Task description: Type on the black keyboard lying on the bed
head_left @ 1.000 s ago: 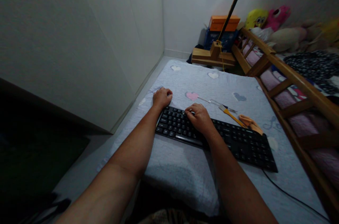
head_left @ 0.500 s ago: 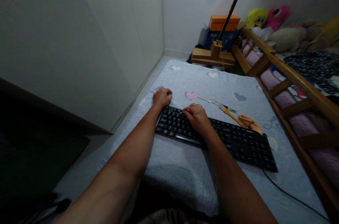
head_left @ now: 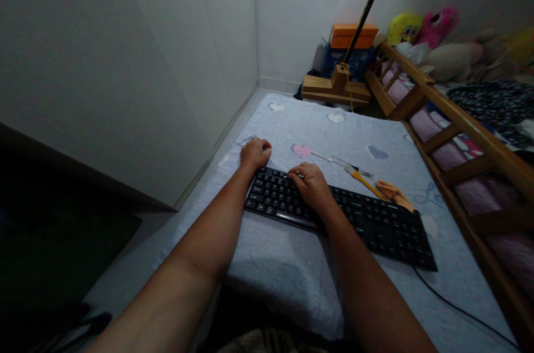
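A black keyboard (head_left: 375, 222) lies at a slant on the cloth-covered table. Just past its far left corner rests my left hand (head_left: 255, 154), its fingers curled; whatever they hold, if anything, is hidden. My right hand (head_left: 308, 180) is over the upper left rows of keys, thumb and fingers pinched together. A small pale, thin thing shows at those fingertips, too small to name. Behind the keyboard lie a thin wire tool (head_left: 334, 158), a brush with a yellow handle (head_left: 364, 182) and a folded orange cloth (head_left: 392, 194).
A pale blue cloth (head_left: 267, 264) with heart prints covers the table. The keyboard's cable (head_left: 463, 307) runs off to the lower right. A wooden bed rail (head_left: 471, 125) borders the right side, a white panel (head_left: 183, 75) the left. Beyond the table stands a wooden base (head_left: 334, 88) with a dark pole.
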`<state>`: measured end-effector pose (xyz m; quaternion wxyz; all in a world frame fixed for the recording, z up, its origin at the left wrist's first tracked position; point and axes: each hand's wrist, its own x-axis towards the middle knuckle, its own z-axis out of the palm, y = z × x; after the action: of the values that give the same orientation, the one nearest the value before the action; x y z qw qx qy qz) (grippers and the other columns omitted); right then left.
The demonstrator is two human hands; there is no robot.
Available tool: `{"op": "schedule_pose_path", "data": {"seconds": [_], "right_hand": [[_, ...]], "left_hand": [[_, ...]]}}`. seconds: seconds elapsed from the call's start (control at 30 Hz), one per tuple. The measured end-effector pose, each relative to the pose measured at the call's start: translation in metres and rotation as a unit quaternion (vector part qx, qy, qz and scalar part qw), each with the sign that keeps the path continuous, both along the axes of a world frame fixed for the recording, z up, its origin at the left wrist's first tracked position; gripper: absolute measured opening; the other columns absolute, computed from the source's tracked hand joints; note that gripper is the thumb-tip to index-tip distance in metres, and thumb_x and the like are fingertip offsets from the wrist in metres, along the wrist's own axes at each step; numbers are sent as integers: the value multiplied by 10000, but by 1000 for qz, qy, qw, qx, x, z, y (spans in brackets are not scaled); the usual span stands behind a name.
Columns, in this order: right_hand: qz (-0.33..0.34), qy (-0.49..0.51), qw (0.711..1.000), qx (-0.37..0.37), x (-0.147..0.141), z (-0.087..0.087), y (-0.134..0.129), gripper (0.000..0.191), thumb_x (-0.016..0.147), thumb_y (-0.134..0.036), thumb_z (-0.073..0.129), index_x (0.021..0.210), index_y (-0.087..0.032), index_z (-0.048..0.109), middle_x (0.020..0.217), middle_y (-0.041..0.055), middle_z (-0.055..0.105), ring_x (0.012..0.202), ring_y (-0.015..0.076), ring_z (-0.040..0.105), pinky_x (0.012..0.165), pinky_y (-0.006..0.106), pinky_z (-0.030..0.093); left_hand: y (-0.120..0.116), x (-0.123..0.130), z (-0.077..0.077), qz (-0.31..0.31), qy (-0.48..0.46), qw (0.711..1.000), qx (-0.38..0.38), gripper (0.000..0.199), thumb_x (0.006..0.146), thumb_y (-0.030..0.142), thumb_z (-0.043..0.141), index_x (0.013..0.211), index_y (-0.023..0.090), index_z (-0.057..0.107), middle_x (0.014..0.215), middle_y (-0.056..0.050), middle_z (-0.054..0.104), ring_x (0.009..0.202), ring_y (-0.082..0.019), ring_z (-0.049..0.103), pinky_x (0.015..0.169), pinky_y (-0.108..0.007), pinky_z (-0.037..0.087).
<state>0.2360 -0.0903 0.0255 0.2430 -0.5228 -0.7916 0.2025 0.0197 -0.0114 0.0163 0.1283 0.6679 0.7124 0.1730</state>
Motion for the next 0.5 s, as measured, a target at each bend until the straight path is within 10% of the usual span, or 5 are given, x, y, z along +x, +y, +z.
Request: {"op": "schedule_pose_path", "data": {"seconds": [0.5], "right_hand": [[-13,-7,1000,9,1,-6,4,213,1086,-203,687,1047,-266,886,1093,96,833,1114,291,699,1040,431,510]], "left_hand": [[-1,1,1,1,-6,1000,-3,281,1042,263,642,1215,271,863,1312,-102,764,1311,-283,705,1171,-406,537]]}}
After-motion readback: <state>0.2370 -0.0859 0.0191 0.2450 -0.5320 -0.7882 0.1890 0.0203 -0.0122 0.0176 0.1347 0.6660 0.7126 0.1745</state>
